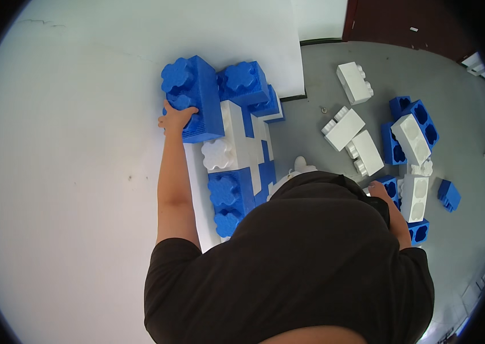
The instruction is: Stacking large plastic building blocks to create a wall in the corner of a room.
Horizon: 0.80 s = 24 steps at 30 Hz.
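My left hand (176,118) is spread over the near end of a large blue toy building brick (203,101), its thumb and fingers around a stud. This brick tops a wall of blue and white bricks (246,150), against a white room wall. Nearer me, a white brick (216,154) and a blue brick (225,189) show their studs along the top row. Low at my right side is my right hand (379,190), fingers curled, partly hidden by the black shirt. Several blue and white bricks lie behind it; whether it grips anything is unclear.
On the grey floor (311,129) lie loose white bricks (345,129), with a pile of blue and white bricks (412,139) farther right. A small blue brick (448,195) lies apart. A dark red door (405,26) stands at the back. My white shoe (300,164) is beside the brick wall.
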Each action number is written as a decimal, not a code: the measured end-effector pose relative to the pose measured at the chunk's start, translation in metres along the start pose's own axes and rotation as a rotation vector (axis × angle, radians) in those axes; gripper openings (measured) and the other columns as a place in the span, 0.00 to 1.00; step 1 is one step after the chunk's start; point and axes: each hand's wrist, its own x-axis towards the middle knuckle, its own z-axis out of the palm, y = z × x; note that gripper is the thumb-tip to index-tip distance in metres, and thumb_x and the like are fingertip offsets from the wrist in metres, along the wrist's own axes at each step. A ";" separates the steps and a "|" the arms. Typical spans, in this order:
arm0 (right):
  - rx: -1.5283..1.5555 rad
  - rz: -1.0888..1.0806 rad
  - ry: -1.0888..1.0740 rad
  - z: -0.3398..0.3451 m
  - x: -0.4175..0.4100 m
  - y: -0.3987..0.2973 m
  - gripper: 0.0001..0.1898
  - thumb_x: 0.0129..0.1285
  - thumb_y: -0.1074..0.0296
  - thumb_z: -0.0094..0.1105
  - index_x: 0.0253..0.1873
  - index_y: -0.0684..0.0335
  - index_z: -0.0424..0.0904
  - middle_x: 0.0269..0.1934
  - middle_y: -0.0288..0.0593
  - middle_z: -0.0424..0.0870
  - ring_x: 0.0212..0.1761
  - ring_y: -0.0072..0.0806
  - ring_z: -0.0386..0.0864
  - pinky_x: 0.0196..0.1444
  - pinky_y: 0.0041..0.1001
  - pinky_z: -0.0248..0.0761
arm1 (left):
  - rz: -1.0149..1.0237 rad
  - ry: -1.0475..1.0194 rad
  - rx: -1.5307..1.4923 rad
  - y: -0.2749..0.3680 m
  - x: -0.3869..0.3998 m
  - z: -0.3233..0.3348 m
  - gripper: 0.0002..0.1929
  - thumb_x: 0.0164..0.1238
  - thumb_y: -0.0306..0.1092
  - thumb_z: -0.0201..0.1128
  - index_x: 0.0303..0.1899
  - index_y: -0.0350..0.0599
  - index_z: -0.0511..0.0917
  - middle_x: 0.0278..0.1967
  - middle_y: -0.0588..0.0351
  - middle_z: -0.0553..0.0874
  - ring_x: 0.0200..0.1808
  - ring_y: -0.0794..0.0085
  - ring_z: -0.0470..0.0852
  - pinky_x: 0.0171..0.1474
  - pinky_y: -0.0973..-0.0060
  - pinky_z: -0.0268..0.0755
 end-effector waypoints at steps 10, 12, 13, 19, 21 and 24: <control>0.029 0.063 -0.070 -0.005 -0.005 -0.011 0.17 0.54 0.61 0.55 0.44 0.68 0.78 0.42 0.58 0.80 0.48 0.50 0.76 0.52 0.39 0.69 | 0.138 -0.052 0.095 -0.013 -0.002 0.003 0.61 0.35 0.63 0.67 0.70 0.53 0.39 0.60 0.21 0.57 0.64 0.35 0.55 0.64 0.52 0.49; 0.018 0.088 -0.071 -0.006 -0.007 -0.009 0.16 0.55 0.62 0.54 0.42 0.68 0.78 0.41 0.58 0.80 0.47 0.49 0.77 0.51 0.37 0.70 | 0.150 -0.044 0.124 -0.011 0.000 0.005 0.61 0.35 0.64 0.66 0.70 0.53 0.39 0.60 0.21 0.58 0.64 0.35 0.55 0.65 0.52 0.49; 0.018 0.088 -0.071 -0.008 -0.007 -0.009 0.16 0.55 0.62 0.54 0.42 0.68 0.78 0.41 0.58 0.80 0.47 0.49 0.77 0.51 0.37 0.70 | 0.128 -0.059 0.104 -0.009 0.000 0.004 0.61 0.35 0.64 0.66 0.70 0.52 0.39 0.60 0.21 0.58 0.63 0.35 0.56 0.64 0.52 0.49; 0.000 0.080 -0.090 -0.004 -0.004 -0.002 0.15 0.55 0.62 0.54 0.43 0.68 0.78 0.43 0.58 0.79 0.48 0.49 0.76 0.51 0.38 0.69 | 0.151 -0.052 0.103 -0.010 -0.004 0.005 0.61 0.35 0.65 0.65 0.70 0.50 0.39 0.59 0.20 0.58 0.63 0.35 0.57 0.65 0.52 0.49; 0.040 0.062 -0.018 -0.005 -0.004 -0.008 0.14 0.53 0.62 0.54 0.39 0.68 0.78 0.38 0.58 0.80 0.44 0.53 0.77 0.48 0.41 0.70 | 0.159 -0.045 0.103 -0.008 -0.007 0.006 0.61 0.35 0.65 0.65 0.70 0.50 0.39 0.59 0.20 0.58 0.63 0.35 0.57 0.65 0.52 0.49; 0.028 0.041 -0.014 -0.003 -0.001 -0.003 0.14 0.53 0.62 0.54 0.39 0.68 0.78 0.38 0.58 0.80 0.44 0.52 0.77 0.48 0.41 0.70 | 0.165 -0.036 0.136 -0.007 -0.007 0.009 0.61 0.36 0.65 0.65 0.70 0.51 0.38 0.59 0.19 0.57 0.63 0.34 0.57 0.65 0.52 0.49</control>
